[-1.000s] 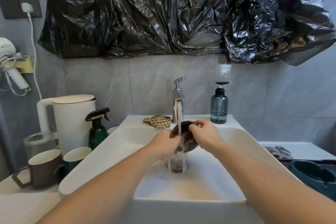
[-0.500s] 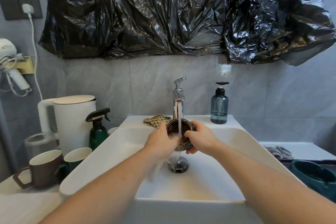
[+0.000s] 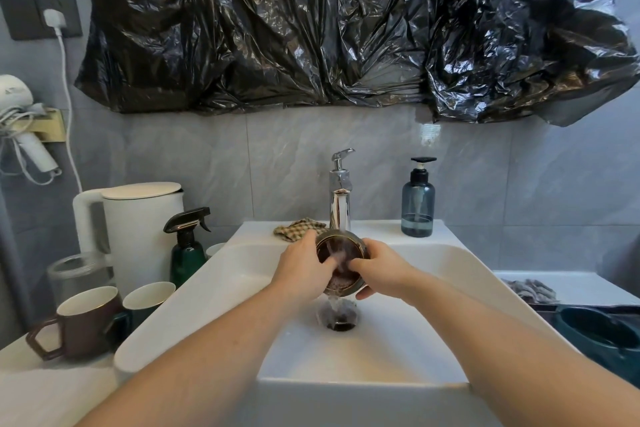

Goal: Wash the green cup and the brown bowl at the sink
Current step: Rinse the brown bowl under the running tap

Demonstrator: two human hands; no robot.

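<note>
Both hands grip the brown bowl (image 3: 341, 263) over the sink (image 3: 467, 263), tilted toward the camera under the running faucet (image 3: 340, 198). The left hand (image 3: 304, 269) clasps its left rim, fingers reaching inside; the right hand (image 3: 379, 269) holds the right side. Water spills from the bowl onto the drain (image 3: 341, 321). On the counter (image 3: 41, 392) left of the basin, the green cup (image 3: 145, 298) stands upright beside a brown mug (image 3: 83, 322); I cannot tell whether either holds anything.

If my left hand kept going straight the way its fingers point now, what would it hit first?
The left hand points right and slightly away, fingers already inside the glossy brown bowl under the running tap. It would likely meet the bowl's inner wall first, then the right hand just behind; depth is unclear.
</note>
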